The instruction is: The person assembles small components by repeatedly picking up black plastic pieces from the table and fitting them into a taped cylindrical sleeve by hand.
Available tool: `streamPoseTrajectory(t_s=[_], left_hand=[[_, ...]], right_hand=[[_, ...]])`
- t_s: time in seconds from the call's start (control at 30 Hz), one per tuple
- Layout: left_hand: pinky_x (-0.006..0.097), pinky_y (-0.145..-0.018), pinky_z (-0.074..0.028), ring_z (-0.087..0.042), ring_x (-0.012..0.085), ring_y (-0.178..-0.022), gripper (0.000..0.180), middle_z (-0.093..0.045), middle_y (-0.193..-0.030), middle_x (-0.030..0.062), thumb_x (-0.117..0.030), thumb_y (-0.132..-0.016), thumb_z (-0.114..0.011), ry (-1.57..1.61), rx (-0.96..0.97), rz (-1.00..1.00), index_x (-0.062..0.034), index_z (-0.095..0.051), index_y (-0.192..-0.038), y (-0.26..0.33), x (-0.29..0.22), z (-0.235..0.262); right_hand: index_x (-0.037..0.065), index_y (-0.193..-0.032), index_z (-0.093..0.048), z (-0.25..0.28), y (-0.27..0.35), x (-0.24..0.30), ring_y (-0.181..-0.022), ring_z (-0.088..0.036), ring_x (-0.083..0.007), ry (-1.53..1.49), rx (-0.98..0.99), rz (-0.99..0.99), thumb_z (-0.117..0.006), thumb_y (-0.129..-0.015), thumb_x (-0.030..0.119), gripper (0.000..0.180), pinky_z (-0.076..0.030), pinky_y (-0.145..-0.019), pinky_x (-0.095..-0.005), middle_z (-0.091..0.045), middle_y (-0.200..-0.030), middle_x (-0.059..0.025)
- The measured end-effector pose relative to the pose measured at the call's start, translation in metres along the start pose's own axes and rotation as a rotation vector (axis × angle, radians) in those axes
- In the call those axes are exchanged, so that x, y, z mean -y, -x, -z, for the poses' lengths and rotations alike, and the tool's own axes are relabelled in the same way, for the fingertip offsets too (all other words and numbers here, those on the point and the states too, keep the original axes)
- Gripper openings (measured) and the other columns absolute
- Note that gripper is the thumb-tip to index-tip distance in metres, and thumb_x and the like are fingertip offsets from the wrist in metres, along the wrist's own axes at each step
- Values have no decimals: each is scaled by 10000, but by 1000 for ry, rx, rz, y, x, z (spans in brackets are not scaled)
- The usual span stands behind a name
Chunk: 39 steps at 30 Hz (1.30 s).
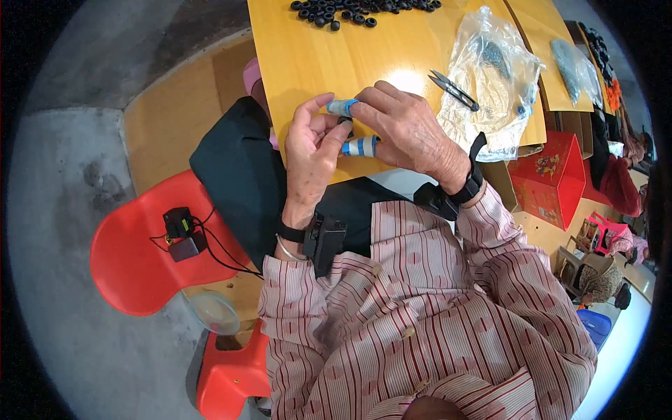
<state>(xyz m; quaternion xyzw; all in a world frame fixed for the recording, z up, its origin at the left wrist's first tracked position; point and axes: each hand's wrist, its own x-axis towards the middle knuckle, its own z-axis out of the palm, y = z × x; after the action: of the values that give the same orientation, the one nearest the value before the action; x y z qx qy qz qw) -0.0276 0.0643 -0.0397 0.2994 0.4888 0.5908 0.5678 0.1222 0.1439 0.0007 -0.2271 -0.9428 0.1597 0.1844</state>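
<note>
Above the near edge of the table, my two hands meet at the fingertips. My left hand [312,150] is closed, its thumb and fingers pinching a small dark piece [345,121] that is mostly covered. From the right, my right hand [409,126] reaches in with bent fingers closed close to that piece; what they grip is hidden. Blue-and-white wraps sit around fingers: an upper wrap [341,107] and a lower wrap [360,146]. Right of my right hand lie black-handled thread snips [455,91], blades pointing up and left. Small black rings [343,10] are heaped at the table's far edge.
A clear plastic bag [490,91] lies on the yellow table [301,59] at the right. Another bag [577,70] is farther right. A red box [549,178] stands below the table's right side. At left, a red chair [147,245] carries a black device [183,234] with cables.
</note>
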Motion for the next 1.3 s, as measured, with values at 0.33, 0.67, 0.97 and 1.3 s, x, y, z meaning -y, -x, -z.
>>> streamPoseTrajectory(t_s=[0.33,0.67,0.97,1.3], left_hand=[[220,-682,-469,-578,102,-745,409,-616,-811,95,47,-840,-558,-100,16,-2,51,-414,-1222,0,-1,-2],[219,-690,-468,-590,104,-764,442,-639,-832,99,8,-845,-593,-75,32,28,46,-418,-1249,-1,-5,-2],[214,-712,-437,-565,97,-781,441,-630,-845,70,-145,-927,-534,-34,105,55,21,-403,-1315,-1,-6,6],[224,-759,-433,-566,95,-833,447,-641,-889,79,-198,-946,-516,-2,146,63,13,-400,-1322,0,-6,4]], right_hand=[[62,-953,-549,-6,0,2,-804,-578,-272,8,58,-42,-611,-613,25,347,-503,-620,-372,-535,-831,-75],[57,-943,-552,-10,3,4,-767,-593,-301,-242,14,-166,-651,-685,40,277,-500,-640,-384,-578,-791,-101],[35,-943,-553,-7,7,2,-703,-613,-290,-385,13,-257,-716,-724,130,289,-504,-624,-356,-595,-754,-119],[29,-948,-547,-10,13,-3,-697,-611,-288,-452,23,-293,-727,-725,168,319,-492,-609,-360,-590,-746,-123]])
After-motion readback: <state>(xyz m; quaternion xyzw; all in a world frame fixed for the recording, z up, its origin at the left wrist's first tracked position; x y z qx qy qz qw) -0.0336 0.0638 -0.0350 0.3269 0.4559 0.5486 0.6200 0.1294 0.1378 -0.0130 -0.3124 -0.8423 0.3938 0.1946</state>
